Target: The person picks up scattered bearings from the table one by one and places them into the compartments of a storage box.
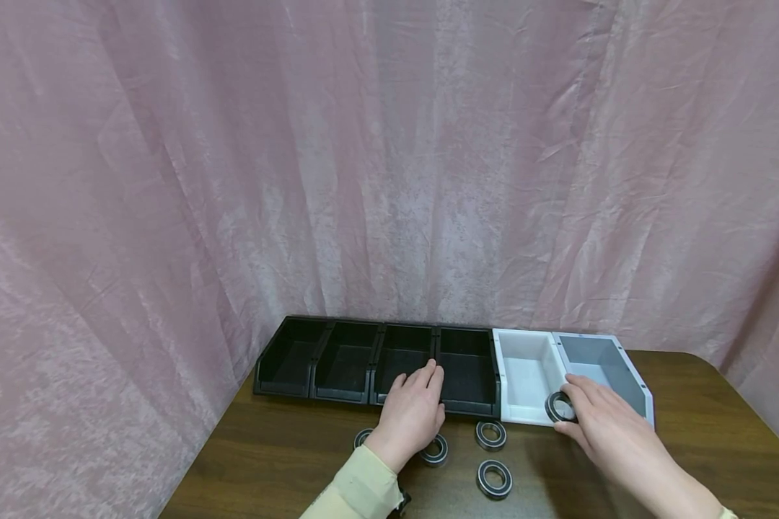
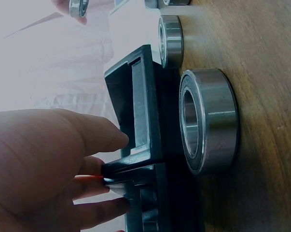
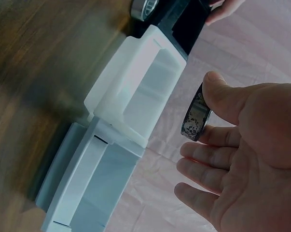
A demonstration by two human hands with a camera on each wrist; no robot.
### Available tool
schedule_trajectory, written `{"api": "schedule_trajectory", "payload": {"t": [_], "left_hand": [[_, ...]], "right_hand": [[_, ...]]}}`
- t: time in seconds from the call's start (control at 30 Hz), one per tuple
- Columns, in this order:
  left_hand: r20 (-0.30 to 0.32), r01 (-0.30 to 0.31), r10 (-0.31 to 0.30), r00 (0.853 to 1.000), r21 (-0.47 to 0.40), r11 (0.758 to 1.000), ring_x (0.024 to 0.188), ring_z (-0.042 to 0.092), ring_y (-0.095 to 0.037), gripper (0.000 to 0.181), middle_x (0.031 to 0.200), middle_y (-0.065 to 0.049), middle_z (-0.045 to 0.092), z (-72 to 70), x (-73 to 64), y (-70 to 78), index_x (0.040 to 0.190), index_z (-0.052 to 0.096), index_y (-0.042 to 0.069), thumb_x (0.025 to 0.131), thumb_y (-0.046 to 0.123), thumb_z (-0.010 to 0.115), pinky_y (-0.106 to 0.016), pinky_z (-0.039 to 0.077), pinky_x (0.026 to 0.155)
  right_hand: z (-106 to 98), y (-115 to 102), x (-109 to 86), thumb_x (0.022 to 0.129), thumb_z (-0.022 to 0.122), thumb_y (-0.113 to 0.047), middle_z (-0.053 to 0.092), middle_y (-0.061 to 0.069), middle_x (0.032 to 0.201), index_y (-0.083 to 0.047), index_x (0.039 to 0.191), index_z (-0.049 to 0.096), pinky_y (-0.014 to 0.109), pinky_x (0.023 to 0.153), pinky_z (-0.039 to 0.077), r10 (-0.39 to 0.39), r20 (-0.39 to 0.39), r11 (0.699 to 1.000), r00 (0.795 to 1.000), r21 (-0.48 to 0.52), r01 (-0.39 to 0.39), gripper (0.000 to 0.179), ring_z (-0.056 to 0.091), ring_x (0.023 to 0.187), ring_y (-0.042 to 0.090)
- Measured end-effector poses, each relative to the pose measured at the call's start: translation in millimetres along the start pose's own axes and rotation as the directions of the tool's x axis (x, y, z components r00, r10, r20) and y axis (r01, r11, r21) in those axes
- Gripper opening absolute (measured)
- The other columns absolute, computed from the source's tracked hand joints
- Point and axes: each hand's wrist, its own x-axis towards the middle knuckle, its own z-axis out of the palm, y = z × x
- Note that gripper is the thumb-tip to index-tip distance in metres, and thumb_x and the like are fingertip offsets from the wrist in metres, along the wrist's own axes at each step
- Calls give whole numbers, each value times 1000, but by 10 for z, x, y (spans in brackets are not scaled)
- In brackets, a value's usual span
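My right hand (image 1: 613, 429) pinches a ball bearing (image 1: 550, 411) between thumb and index finger, over the front of the white bin (image 1: 526, 371). In the right wrist view that bearing (image 3: 196, 117) is tilted, with the other fingers loosely extended beside it. My left hand (image 1: 410, 411) reaches over the front of the black bins (image 1: 344, 360), fingers fairly straight and nothing between them. The left wrist view shows its fingertips right at the front edges of two neighbouring black bins. A large-looking bearing (image 2: 217, 121) lies on the table near this hand.
More bearings lie in front of the bins, one bearing (image 1: 480, 436) near the white bin and another bearing (image 1: 482, 481) closer to me. A grey bin (image 1: 630, 389) ends the row at the right. A pink curtain (image 1: 428, 180) hangs behind the wooden table (image 1: 707, 411).
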Motion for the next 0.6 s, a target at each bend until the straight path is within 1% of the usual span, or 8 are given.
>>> {"api": "schedule_trajectory", "payload": {"t": [0.17, 0.23, 0.43, 0.6], "left_hand": [[-3, -1, 1, 1000, 2, 1000, 142, 63, -26, 64, 165, -13, 55, 3, -9, 3, 157, 59, 6, 103, 33, 80, -55, 51, 116], [0, 0, 0, 1000, 1, 1000, 142, 63, -26, 64, 165, -13, 55, 6, -13, 5, 157, 59, 6, 103, 33, 80, -55, 51, 116], [-5, 3, -3, 1000, 1, 1000, 143, 62, -26, 64, 165, -13, 55, 9, -15, 5, 157, 59, 6, 102, 32, 81, -55, 51, 116], [-5, 1, -1, 1000, -7, 1000, 142, 63, -26, 64, 165, -13, 55, 8, -12, 0, 157, 59, 6, 103, 32, 80, -56, 51, 116]], "right_hand": [[38, 6, 33, 83, 96, -22, 69, 29, 131, 7, 124, 67, 64, 103, 55, 22, 7, 1000, 1000, 18, -23, 58, 68, 123, 49], [51, 8, 54, 84, 96, -22, 69, 30, 132, 7, 125, 67, 64, 104, 54, 37, 23, 999, 999, 23, -37, 58, 67, 123, 50], [93, 28, 162, 90, 92, -24, 64, 34, 139, 11, 130, 65, 65, 109, 51, 87, 111, 996, 990, 18, -90, 60, 62, 131, 53], [114, 33, 228, 91, 92, -24, 63, 36, 140, 11, 129, 65, 66, 109, 51, 108, 120, 994, 987, 7, -109, 58, 62, 130, 54]]}}
